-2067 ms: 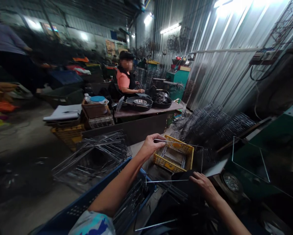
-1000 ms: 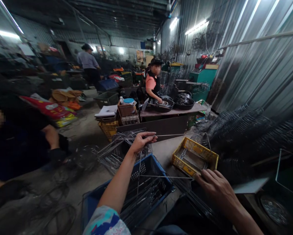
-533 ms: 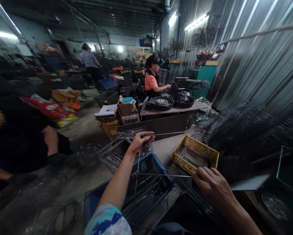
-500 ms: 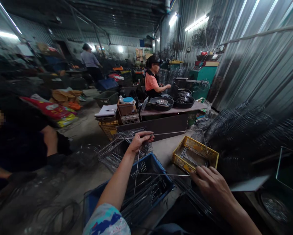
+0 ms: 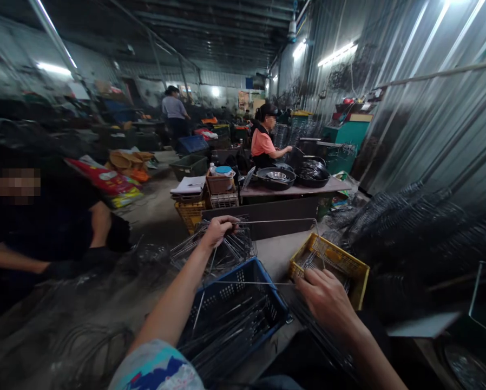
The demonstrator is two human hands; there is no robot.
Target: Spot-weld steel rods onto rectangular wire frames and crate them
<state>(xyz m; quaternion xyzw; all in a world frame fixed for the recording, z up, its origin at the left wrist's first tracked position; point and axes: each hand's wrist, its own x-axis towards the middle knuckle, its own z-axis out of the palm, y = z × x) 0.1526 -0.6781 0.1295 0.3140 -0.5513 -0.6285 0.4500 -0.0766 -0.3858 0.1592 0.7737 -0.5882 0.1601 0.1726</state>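
Observation:
My left hand [image 5: 219, 232] is pinched around one end of a thin bent metal wire [image 5: 275, 221], above the blue crate. From there the wire runs right, then bends down toward my right hand [image 5: 326, 295]. My right hand is closed at the right end of a lower straight stretch of wire [image 5: 251, 283], in front of the yellow crate. Another thin length slants down below my left hand. Whether all these lengths form one piece, I cannot tell. Below my hands, a blue crate [image 5: 269, 281] holds many dark metal rods [image 5: 235, 325].
A yellow crate [image 5: 362, 287] with short rods stands ahead right. Behind it, a person in an orange top [image 5: 262, 145] sits at a bench with black pans [image 5: 275, 179]. Another person [image 5: 40, 233] bends over at left. Wire bundles [image 5: 393, 222] line the right wall.
Both my hands have shifted left along with the wire, the right hand now lying across the front of the yellow crate. My view has turned slightly left. Both hands keep their grip.

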